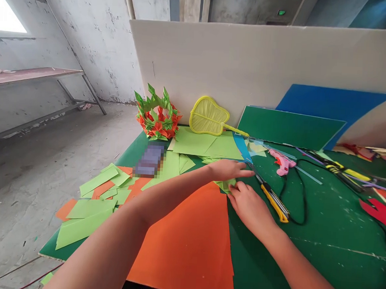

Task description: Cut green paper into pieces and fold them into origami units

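Observation:
My left hand (228, 170) reaches across the orange sheet (188, 243) with its fingers stretched out to the right. Its fingertips are close to the tip of a yellow utility knife (275, 202) lying on the green table. Just below it, my right hand (249, 205) has its thumb and fingers closed at the edge of a small piece of green paper (223, 185). Part of that paper is hidden beneath my left hand. Behind both hands lie larger light green sheets (199, 142) and a small stack of green pieces.
Loose green and orange paper pieces (92, 208) cover the left edge, near a blurred phone-like object (149, 160). A folded-paper ring (158, 117) and a yellow leaf-shaped fan (209, 115) stand behind. Rightward lie a pink glue gun (281, 162) with a black cord and green board (291, 128).

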`<control>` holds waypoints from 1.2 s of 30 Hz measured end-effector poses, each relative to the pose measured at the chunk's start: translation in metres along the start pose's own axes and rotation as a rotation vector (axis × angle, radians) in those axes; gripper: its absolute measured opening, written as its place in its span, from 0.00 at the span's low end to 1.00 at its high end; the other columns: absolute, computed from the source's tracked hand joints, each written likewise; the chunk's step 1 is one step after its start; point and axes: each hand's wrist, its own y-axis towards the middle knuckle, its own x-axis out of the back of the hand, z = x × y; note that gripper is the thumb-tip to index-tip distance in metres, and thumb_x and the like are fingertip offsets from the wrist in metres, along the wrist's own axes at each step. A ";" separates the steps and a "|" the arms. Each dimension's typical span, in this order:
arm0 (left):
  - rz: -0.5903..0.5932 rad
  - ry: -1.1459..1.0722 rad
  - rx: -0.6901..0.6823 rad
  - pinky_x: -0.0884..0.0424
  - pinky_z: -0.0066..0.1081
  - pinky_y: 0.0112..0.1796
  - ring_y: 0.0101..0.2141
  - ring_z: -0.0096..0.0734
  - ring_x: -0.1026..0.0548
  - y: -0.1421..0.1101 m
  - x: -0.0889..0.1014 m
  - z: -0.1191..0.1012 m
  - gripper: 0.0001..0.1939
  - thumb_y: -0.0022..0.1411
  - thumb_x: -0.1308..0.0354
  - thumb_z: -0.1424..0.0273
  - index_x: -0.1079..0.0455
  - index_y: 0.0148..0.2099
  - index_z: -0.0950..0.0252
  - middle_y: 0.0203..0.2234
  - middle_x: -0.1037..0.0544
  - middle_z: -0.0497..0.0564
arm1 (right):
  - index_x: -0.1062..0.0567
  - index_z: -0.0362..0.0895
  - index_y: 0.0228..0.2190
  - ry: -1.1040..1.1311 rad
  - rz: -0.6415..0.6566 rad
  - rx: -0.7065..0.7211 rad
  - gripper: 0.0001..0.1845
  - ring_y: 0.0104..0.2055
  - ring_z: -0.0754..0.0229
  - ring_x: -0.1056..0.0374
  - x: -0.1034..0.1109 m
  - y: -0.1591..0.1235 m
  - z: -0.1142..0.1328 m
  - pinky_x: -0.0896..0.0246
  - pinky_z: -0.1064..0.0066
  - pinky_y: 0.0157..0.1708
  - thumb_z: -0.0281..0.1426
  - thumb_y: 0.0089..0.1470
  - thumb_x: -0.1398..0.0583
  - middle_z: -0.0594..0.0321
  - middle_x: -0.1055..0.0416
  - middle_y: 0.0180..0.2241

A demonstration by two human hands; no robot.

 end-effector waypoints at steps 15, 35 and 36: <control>-0.075 -0.475 0.196 0.34 0.31 0.48 0.52 0.34 0.31 -0.015 -0.002 0.002 0.26 0.66 0.53 0.77 0.51 0.64 0.64 0.56 0.34 0.58 | 0.33 0.43 0.30 0.286 -0.421 -0.117 0.14 0.29 0.55 0.36 -0.025 0.042 -0.027 0.47 0.68 0.24 0.40 0.61 0.47 0.57 0.33 0.28; 0.059 -0.180 1.047 0.42 0.46 0.57 0.60 0.53 0.39 -0.185 0.020 -0.054 0.40 0.61 0.42 0.57 0.53 0.65 0.73 0.59 0.39 0.70 | 0.24 0.45 0.31 0.532 -0.165 0.474 0.16 0.35 0.59 0.28 0.009 0.034 0.034 0.37 0.69 0.35 0.33 0.64 0.49 0.60 0.23 0.32; 0.041 -0.177 1.022 0.40 0.45 0.56 0.59 0.52 0.38 -0.183 0.018 -0.054 0.37 0.62 0.44 0.59 0.53 0.65 0.72 0.58 0.36 0.68 | 0.24 0.45 0.31 0.533 -0.153 0.471 0.16 0.36 0.59 0.28 0.010 0.035 0.034 0.36 0.69 0.36 0.33 0.64 0.49 0.60 0.23 0.32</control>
